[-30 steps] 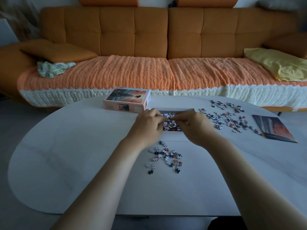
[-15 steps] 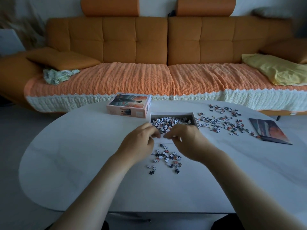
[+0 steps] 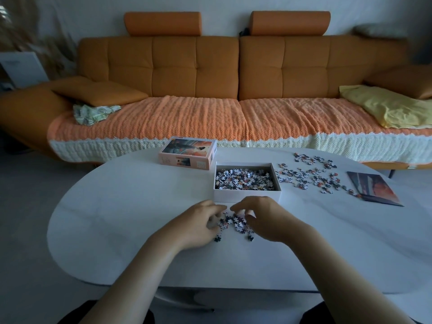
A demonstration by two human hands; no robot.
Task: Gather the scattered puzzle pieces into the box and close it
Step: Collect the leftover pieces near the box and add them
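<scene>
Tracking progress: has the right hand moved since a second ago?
Yes. The right hand has drawn back from over the open box toward the person, onto the small pile before its near wall.

Single view on record: head-worn, wide-angle. It faces forward and down across the table (image 3: 117, 230) toward the sofa (image 3: 196, 66). Closest to the lens: left hand (image 3: 198, 223), right hand (image 3: 264, 218), and puzzle pieces (image 3: 233, 222).

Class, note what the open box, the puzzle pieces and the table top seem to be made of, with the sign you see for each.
The open box looks like matt cardboard: thin, straight pale walls. The puzzle pieces look like printed card: flat, thin, coloured faces. The table top is unclear, perhaps stone or laminate: smooth, white, faint grey veins, soft sheen.
</scene>
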